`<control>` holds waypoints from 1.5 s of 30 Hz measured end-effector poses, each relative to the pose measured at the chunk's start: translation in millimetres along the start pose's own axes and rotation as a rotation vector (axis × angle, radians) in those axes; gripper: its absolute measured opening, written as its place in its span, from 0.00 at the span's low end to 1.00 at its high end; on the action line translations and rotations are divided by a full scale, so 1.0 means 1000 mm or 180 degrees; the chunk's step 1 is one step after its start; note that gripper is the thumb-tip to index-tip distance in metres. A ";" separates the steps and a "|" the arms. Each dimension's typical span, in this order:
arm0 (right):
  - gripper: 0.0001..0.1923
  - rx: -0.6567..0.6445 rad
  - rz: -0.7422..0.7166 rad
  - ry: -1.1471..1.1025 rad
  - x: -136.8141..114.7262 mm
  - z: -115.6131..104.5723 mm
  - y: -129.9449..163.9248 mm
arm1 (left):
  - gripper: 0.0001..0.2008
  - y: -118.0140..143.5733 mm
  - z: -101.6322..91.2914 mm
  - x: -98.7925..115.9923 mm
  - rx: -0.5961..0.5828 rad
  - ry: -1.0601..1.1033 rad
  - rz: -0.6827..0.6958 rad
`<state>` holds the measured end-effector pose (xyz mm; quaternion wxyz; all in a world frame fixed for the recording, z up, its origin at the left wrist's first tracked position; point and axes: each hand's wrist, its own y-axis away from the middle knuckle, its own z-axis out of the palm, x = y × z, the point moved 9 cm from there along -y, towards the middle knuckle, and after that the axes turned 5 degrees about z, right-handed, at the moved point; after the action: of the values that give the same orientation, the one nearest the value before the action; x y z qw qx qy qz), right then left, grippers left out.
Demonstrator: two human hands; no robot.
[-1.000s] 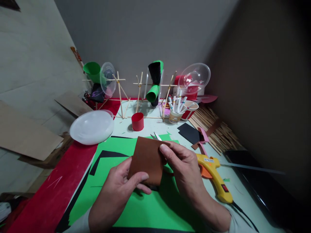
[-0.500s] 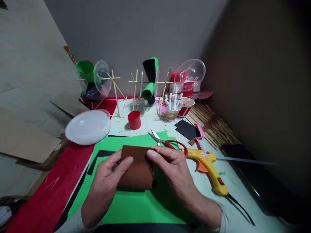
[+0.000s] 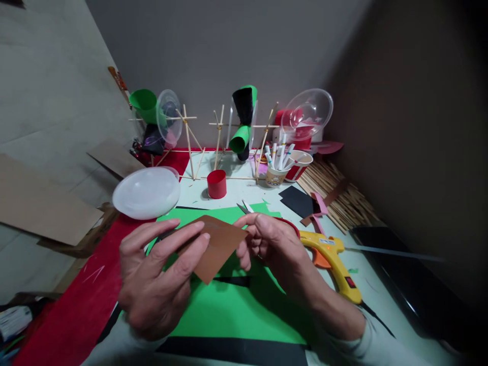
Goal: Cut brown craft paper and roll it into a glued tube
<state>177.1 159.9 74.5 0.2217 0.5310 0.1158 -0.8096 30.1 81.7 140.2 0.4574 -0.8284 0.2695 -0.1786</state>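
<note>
Brown sheet [image 3: 215, 246], frame centre: tilted, long axis rising rightward, pinched between left hand [image 3: 160, 277] fingers and right hand [image 3: 272, 244] fingertips.

a crowded worktop

the pale worktop [image 3: 244, 195] runs back to a grey wall. a green sheet [image 3: 236, 310] lies flat on it at the near middle, over a black sheet [image 3: 232, 351]; a red sheet [image 3: 80, 300] lies along the left. a yellow glue gun [image 3: 335, 264] rests just right of the green sheet, with scissors [image 3: 244, 207] at the sheet's far edge. farther back stand a red cup [image 3: 217, 184], a white bowl [image 3: 147, 192] upside down, a cup of markers [image 3: 276, 170] and a frame of wooden sticks [image 3: 217, 142]. black paper [image 3: 299, 201] and a pile of thin sticks [image 3: 339, 195] lie at the right.
</note>
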 end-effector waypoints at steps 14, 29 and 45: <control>0.04 0.0137 -0.0143 0.2096 -0.026 -0.020 -0.005 | 0.18 -0.001 0.053 0.013 -0.1556 0.0893 0.0097; 0.11 -0.0724 -0.0258 0.2655 -0.022 0.018 0.006 | 0.07 0.010 0.060 -0.035 -0.1609 0.2111 -0.2488; 0.18 -0.0467 -0.0627 0.2891 -0.005 0.025 0.007 | 0.11 0.016 0.059 -0.036 -0.1504 0.2261 -0.2767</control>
<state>162.6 144.6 89.8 0.1076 0.8009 0.3079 -0.5022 29.1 135.1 94.4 0.0285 -0.8314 0.0750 -0.5499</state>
